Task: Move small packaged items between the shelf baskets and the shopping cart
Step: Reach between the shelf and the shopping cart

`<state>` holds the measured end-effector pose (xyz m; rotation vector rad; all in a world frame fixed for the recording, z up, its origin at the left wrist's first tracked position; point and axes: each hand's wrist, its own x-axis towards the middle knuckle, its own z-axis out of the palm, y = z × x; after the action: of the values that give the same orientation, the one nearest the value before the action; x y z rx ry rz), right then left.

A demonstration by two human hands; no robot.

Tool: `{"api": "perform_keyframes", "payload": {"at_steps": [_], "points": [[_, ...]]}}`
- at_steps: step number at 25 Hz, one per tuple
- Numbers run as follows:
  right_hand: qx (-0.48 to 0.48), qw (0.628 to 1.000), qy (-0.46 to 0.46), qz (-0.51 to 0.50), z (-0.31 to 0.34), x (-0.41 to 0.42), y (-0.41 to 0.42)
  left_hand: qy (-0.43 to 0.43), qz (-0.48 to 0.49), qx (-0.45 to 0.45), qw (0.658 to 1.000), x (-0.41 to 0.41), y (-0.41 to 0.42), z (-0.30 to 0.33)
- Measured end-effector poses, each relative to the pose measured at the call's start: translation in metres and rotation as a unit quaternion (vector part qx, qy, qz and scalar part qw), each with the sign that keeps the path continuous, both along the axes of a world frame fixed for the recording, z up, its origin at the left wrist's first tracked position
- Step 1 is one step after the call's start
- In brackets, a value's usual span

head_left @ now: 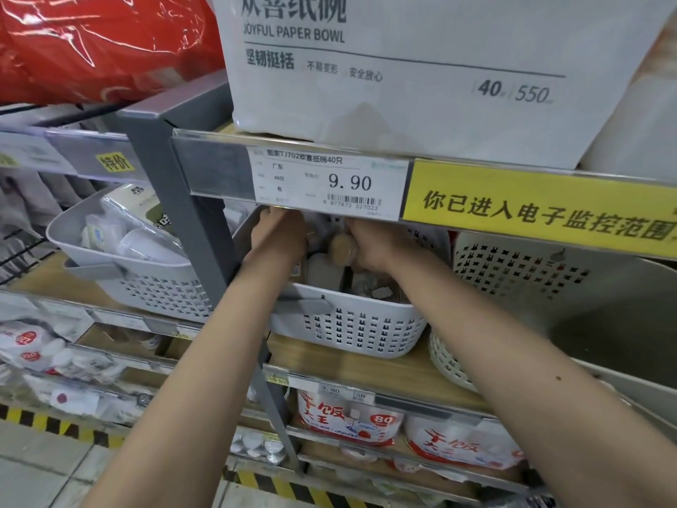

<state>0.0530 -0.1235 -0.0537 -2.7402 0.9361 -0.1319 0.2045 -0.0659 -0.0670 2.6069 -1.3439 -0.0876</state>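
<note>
Item retrieval from middle shelf basket [348,331]

A brown round pack [343,250] is gripped by the right hand [370,247]; left hand [280,236] state cannot be told. Clearance at 12 o'clock should be minded.

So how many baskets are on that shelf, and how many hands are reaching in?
White holed baskets: 3, namely the left basket, the middle basket and the right basket
Hands: 2, namely the left hand and the right hand, both over the middle basket
Total: 5
</note>
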Motion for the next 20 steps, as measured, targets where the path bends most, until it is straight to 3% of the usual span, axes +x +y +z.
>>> {"api": "perform_keyframes", "payload": {"at_steps": [8, 12, 14, 18, 20], "points": [[0.058, 0.996, -0.035, -0.051, 0.008, -0.018, 0.004, 0.003, 0.021, 0.019, 1.000, -0.003, 0.001, 0.003], [0.021, 0.991, -0.097, -0.092, 0.022, -0.041, 0.025, -0.021, -0.040, -0.127, 0.991, -0.020, 0.013, 0.017], [0.016, 0.980, -0.169, -0.107, 0.027, -0.056, 0.043, -0.011, -0.088, -0.222, 0.971, -0.032, 0.027, 0.026], [0.057, 0.937, -0.315, -0.142, 0.032, -0.093, 0.088, 0.190, -0.152, -0.394, 0.886, -0.064, 0.085, 0.030], [0.079, 0.918, -0.359, -0.147, 0.032, -0.113, 0.115, 0.229, -0.184, -0.424, 0.857, -0.079, 0.117, 0.024]]}}
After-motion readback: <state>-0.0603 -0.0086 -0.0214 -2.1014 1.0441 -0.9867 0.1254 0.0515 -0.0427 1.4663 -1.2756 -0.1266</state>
